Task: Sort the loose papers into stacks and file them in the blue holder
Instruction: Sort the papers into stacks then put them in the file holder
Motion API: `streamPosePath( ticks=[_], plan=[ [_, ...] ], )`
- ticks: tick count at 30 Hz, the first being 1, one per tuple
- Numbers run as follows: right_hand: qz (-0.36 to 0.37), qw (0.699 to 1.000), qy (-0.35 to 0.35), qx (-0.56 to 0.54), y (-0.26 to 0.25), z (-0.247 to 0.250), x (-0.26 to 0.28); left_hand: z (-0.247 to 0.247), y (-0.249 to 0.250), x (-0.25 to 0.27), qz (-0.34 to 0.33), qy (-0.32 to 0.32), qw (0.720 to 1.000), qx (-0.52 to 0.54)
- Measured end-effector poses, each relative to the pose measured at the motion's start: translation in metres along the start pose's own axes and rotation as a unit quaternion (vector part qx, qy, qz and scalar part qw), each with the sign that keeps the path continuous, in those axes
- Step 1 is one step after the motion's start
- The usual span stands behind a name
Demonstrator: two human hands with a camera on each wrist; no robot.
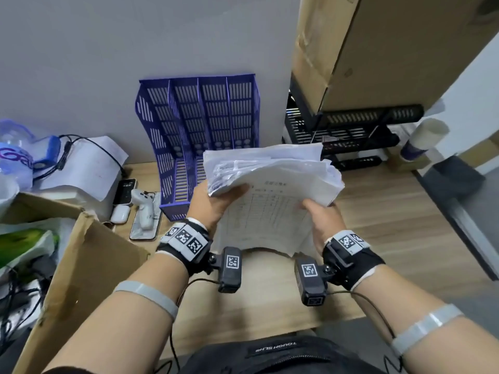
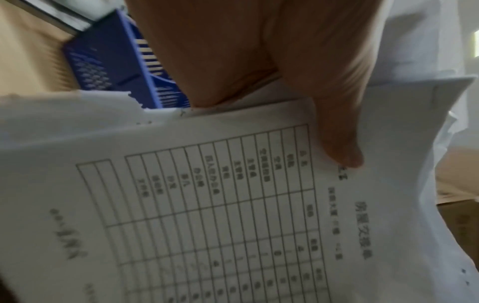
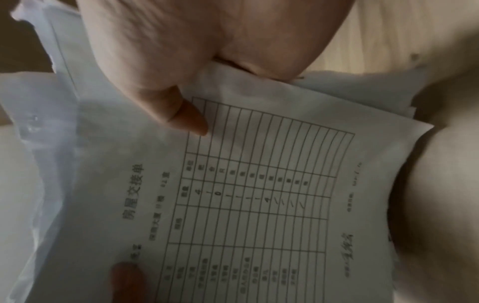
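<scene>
I hold a thick, uneven stack of white papers (image 1: 272, 184) above the wooden desk, just in front of the blue holder (image 1: 199, 125). My left hand (image 1: 216, 201) grips the stack's left edge, thumb on the top sheet. My right hand (image 1: 321, 214) grips the right edge. The top sheet (image 2: 220, 205) is a printed table form; the same form (image 3: 259, 184) fills the right wrist view, with my right thumb (image 3: 186, 114) pressed on it. The blue holder (image 2: 124, 67) has several upright slots, all without papers where I can see.
A black mesh tray rack (image 1: 348, 136) and a tall cardboard box (image 1: 378, 49) stand at the right. At the left lie phones (image 1: 143, 220), an earbud case (image 1: 120, 214), cables, plastic bags (image 1: 19, 155) and an open carton (image 1: 81, 265). A paper cup (image 1: 424, 139) stands far right.
</scene>
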State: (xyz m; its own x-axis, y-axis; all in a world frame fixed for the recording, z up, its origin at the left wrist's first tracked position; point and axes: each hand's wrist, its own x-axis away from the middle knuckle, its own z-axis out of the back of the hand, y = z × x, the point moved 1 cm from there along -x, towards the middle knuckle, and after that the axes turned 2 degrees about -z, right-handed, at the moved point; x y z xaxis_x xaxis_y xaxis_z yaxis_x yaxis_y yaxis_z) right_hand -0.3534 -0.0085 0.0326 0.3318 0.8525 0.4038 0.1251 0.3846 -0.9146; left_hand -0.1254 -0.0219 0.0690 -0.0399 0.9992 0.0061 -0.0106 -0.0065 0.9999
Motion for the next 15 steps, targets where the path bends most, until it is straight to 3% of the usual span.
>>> streamPosePath(
  ticks=[5,10,15],
  plan=[
    [0.032,0.997,0.055,-0.051,-0.007,0.014,-0.002,0.002,-0.002,-0.008,-0.007,-0.012,1.000,-0.004],
    [0.023,0.999,0.004,-0.033,0.008,0.008,0.000,-0.004,-0.039,0.010,0.025,0.002,0.998,-0.056],
    [-0.014,0.997,0.016,-0.068,0.002,0.008,-0.002,-0.011,-0.008,0.004,-0.009,0.006,0.998,-0.056]
  ],
)
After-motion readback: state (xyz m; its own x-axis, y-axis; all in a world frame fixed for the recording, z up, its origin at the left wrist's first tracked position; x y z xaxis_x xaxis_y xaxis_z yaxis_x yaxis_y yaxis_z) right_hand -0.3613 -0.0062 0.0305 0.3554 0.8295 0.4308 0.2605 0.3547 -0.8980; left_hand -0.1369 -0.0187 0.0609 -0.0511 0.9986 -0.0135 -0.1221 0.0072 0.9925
